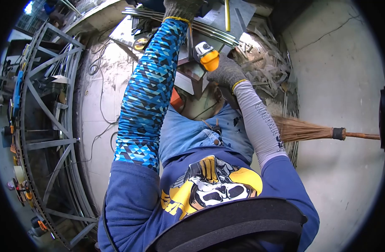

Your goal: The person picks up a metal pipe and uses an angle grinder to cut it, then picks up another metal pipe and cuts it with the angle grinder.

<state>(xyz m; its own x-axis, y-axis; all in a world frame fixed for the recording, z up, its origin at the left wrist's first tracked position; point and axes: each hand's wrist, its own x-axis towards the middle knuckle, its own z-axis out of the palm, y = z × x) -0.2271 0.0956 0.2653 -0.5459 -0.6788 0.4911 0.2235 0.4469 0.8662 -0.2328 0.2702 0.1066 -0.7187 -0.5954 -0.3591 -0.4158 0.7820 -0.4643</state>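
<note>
My right hand (pixel 227 71), in a grey knit glove, is wrapped round an angle grinder (pixel 209 60) with a yellow-orange body and a silver head. The head points up and left, beside an upright metal bar (pixel 190 42). My left hand (pixel 180 9), gloved too, reaches to the top edge of the view, and its fingers are hidden. Near it, thin metal rods (pixel 213 32) lie across a metal sheet (pixel 238 11). Below the grinder, metal pieces (pixel 186 84) stand between my legs. Whether the grinder's disc touches metal cannot be made out.
Left stands a metal truss rack (pixel 45 109) with long bars and tools. A black cable (pixel 101 92) runs along the floor. Scrap strips (pixel 264 63) are piled at upper right, and a broom (pixel 306 130) lies to my right. A yellow tape measure (pixel 140 43) sits near the rods.
</note>
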